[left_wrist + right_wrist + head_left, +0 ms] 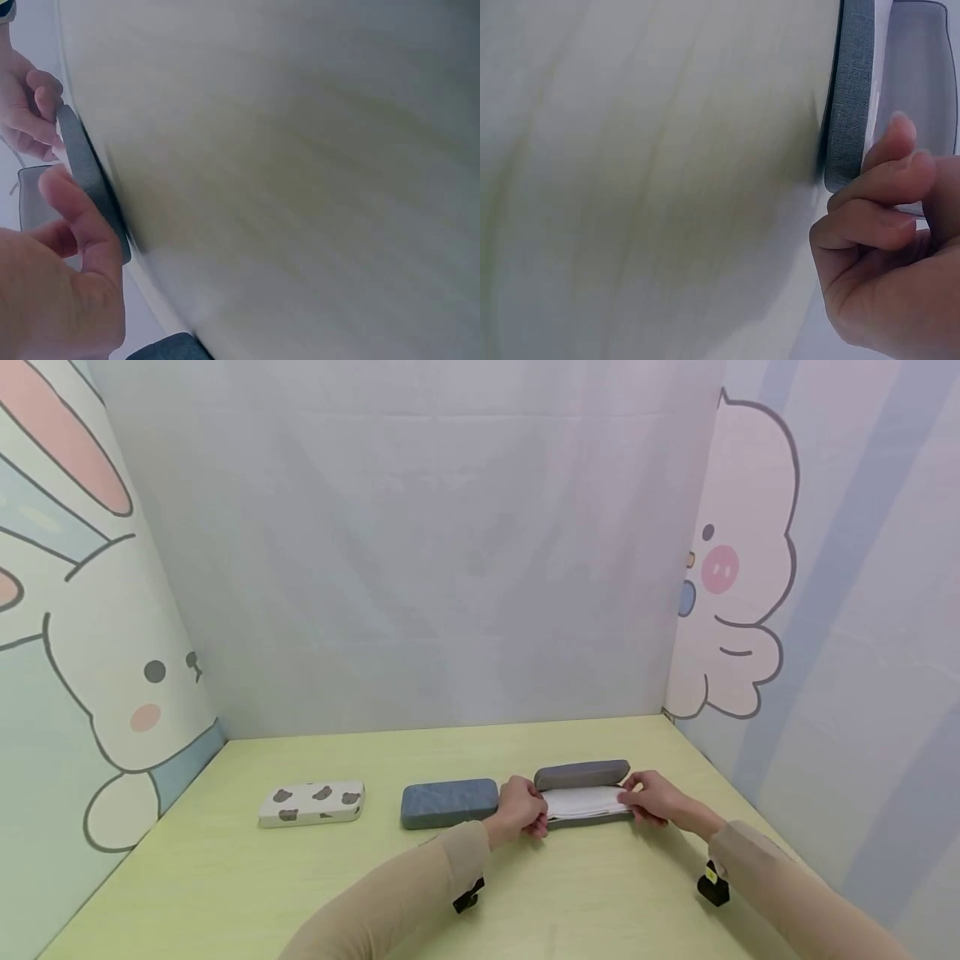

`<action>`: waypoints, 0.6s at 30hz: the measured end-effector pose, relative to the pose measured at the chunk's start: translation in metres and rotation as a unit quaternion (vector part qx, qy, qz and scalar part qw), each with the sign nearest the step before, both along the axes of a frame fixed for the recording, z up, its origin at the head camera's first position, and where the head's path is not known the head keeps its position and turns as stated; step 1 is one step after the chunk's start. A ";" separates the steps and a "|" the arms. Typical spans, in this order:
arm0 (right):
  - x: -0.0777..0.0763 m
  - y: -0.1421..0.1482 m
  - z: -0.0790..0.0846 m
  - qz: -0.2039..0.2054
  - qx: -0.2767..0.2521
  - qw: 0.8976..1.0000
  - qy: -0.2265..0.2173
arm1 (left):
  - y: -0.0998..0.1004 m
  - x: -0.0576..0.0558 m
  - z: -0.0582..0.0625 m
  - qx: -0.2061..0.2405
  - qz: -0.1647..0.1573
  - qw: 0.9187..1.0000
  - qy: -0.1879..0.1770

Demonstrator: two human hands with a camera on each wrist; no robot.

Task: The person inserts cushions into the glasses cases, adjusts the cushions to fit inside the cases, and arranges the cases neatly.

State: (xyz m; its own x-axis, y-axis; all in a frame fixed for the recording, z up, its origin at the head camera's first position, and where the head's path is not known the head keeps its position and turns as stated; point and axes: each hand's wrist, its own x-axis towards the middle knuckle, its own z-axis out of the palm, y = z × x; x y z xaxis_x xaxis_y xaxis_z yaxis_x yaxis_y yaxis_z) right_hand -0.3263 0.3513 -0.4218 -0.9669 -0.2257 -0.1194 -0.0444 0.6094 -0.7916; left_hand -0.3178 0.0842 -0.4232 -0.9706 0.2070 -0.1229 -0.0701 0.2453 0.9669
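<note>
A grey glasses case (582, 775) lies opened on the table, its lid tilted up at the back. In its lower half is a folded white cloth (583, 802). At the case's left end my left hand (520, 808) has its thumb and fingers on the cloth's edge. My right hand (654, 799) pinches the cloth's right end between thumb and fingers. The right wrist view shows the grey fabric side (849, 97) of the case close to the curled fingers. From the left wrist, the thumb stands beside the case's front wall (91, 180); the fingertips are partly hidden.
A closed blue glasses case (450, 803) lies just left of my left hand. Farther left lies a white case with bear prints (313, 803). The pale yellow-green table (225, 885) meets a grey curtain at the back and cartoon-printed walls at the sides.
</note>
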 end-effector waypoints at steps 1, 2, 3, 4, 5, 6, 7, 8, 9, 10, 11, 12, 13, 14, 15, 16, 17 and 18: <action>0.000 0.000 -0.001 -0.007 0.010 1.000 0.006 | 0.000 0.000 0.000 -0.005 0.000 1.000 0.003; -0.001 -0.001 -0.002 -0.012 0.019 1.000 0.011 | 0.001 0.000 -0.001 -0.010 -0.001 1.000 0.007; -0.001 -0.001 -0.003 -0.017 0.027 0.999 0.016 | 0.001 0.000 -0.001 -0.015 -0.001 1.000 0.012; -0.002 -0.001 -0.003 -0.021 0.032 0.999 0.020 | 0.002 0.000 -0.001 -0.024 -0.001 1.000 0.018; -0.002 -0.001 -0.004 -0.024 0.035 0.999 0.022 | 0.002 0.000 -0.002 -0.037 -0.002 0.999 0.026; -0.002 -0.001 -0.004 -0.024 0.037 0.999 0.024 | 0.002 0.000 -0.002 -0.054 -0.002 0.998 0.035; -0.003 -0.001 -0.005 -0.022 0.037 0.999 0.027 | 0.002 0.001 -0.002 -0.075 -0.004 0.996 0.044; -0.003 -0.001 -0.005 -0.021 0.039 0.999 0.031 | 0.003 0.001 -0.002 -0.097 -0.006 0.994 0.053; -0.003 -0.001 -0.005 -0.021 0.039 0.998 0.035 | 0.003 0.001 -0.002 -0.116 -0.007 0.991 0.059; -0.003 -0.001 -0.005 -0.020 0.040 0.998 0.040 | 0.003 0.001 -0.001 -0.132 -0.009 0.989 0.063; -0.003 -0.001 -0.005 -0.018 0.043 0.998 0.049 | 0.004 0.001 -0.001 -0.144 -0.010 0.987 0.064; -0.003 -0.002 -0.006 -0.014 0.046 0.997 0.058 | 0.004 0.001 -0.001 -0.153 -0.011 0.986 0.062; -0.003 -0.003 -0.006 -0.017 0.048 0.997 0.063 | 0.004 0.002 0.000 -0.157 -0.011 0.986 0.059; -0.002 -0.003 -0.006 -0.018 0.055 0.996 0.070 | 0.005 0.002 0.000 -0.157 -0.010 0.986 0.054; -0.002 -0.004 -0.006 -0.019 0.063 0.995 0.077 | 0.005 0.002 0.000 -0.157 -0.008 0.986 0.051; -0.001 -0.004 -0.006 -0.020 0.075 0.993 0.085 | 0.006 0.001 0.000 -0.158 -0.007 0.986 0.047; -0.001 -0.005 -0.007 -0.022 0.087 0.992 0.089 | 0.006 0.001 0.000 -0.158 -0.006 0.986 0.045; 0.000 -0.005 -0.007 -0.024 0.099 0.991 0.087 | 0.006 0.000 -0.001 -0.161 -0.005 0.986 0.043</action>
